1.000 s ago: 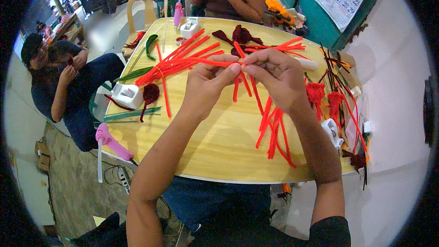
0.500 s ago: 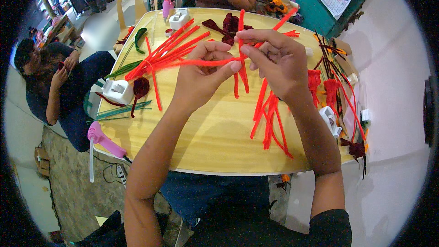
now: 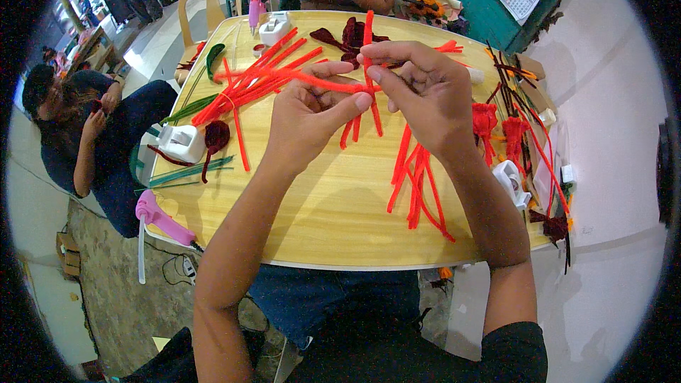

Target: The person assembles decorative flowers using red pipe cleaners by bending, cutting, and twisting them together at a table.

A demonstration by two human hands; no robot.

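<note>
Both my hands are raised over the table, pinching crossed red pipe cleaners (image 3: 368, 42) where they meet. My left hand (image 3: 306, 122) grips the crossing between thumb and fingers, with one long strand running out leftward over it, blurred toward its tip. My right hand (image 3: 434, 99) pinches the upright strand just above and right of the crossing. Short ends hang down below my fingers. Left of my hands lies a bundle of red pipe cleaners (image 3: 245, 92). Several loose red pipe cleaners (image 3: 417, 184) rest beside my right forearm.
White tape dispensers (image 3: 183, 143) stand around the table (image 3: 319, 220). A pink glue gun (image 3: 167, 221) lies at the near left edge, another (image 3: 255, 13) at the far side. Dark red fuzzy pieces (image 3: 355, 37) lie ahead; red fuzzy flowers (image 3: 516, 133) sit right. Two people sit nearby.
The strand that pointed up and right past my right hand no longer shows there. A long strand now sweeps left above my left hand. The hanging ends have shifted left.
</note>
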